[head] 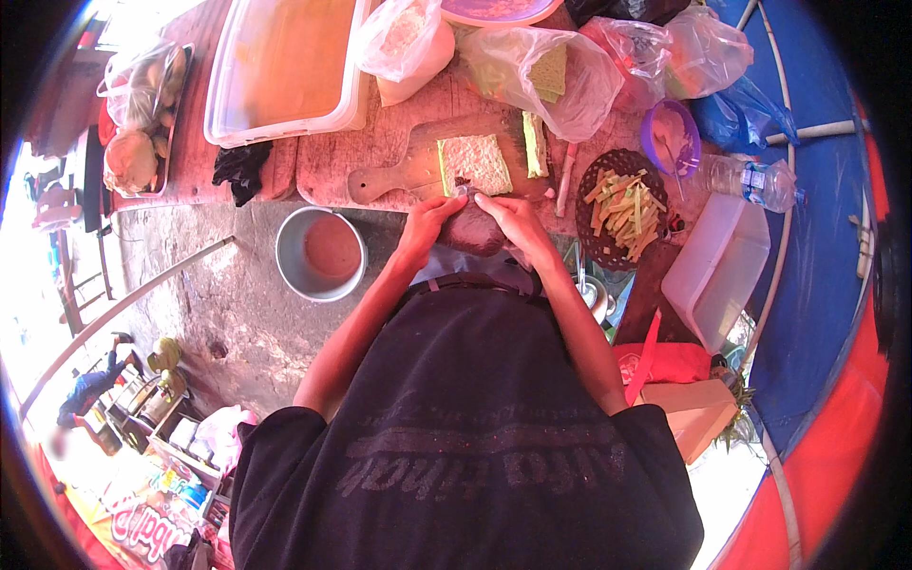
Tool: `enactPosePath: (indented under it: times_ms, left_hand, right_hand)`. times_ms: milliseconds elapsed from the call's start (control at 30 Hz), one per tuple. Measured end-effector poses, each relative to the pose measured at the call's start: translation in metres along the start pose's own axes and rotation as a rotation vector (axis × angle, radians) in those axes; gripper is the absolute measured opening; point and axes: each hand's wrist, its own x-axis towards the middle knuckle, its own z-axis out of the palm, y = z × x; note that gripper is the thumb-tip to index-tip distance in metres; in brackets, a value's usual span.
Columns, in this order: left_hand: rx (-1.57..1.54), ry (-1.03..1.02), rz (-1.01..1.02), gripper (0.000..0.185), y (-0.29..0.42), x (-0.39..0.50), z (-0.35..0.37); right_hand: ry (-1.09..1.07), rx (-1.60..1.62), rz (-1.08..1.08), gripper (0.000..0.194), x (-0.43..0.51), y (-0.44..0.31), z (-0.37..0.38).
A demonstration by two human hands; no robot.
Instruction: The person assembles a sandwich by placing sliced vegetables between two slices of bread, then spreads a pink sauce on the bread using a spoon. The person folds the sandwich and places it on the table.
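Note:
Between my hands is a clear plastic bag (473,229) with a dark brown filling, its narrow end pinched and pointing at the bread. My left hand (432,222) grips the bag's left side near the tip. On the other side, my right hand (514,222) holds it with thumb and fingers. Just beyond the tip lies a square slice of green-edged bread (475,164), with a small dark blob at its near edge. The slice rests on a wooden cutting board (420,158) with its handle to the left. A narrow bread strip (534,144) lies at the board's right.
A woven basket (586,206) of cut strips, a purple bowl (652,135) and a plastic bottle (766,187) stand right. Behind the board are an open bread bag (581,100), a bag of crumbs (410,53) and a lidded tub (285,68). A metal pot (281,249) sits lower left.

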Motion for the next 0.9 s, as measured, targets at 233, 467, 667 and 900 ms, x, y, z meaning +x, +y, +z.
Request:
enactPosePath:
  times_ms: [233, 467, 667, 900]
  left_hand:
    - [-0.016, 0.005, -0.007, 0.035, 0.002, -0.002, 0.007]
    - [-0.032, 0.003, 0.010, 0.033, 0.005, -0.003, 0.015]
    - [-0.035, 0.017, 0.015, 0.031, 0.008, -0.005, 0.023]
    - [-0.038, 0.024, 0.019, 0.030, 0.009, -0.006, 0.027]
  right_hand:
    - [-0.008, 0.044, 0.031, 0.042, -0.004, -0.002, -0.004]
    - [-0.004, 0.051, 0.018, 0.042, -0.007, -0.005, -0.010]
    - [-0.013, 0.087, 0.006, 0.039, -0.002, 0.001, -0.013]
    - [0.005, 0.046, -0.004, 0.039, -0.005, -0.003, -0.016]
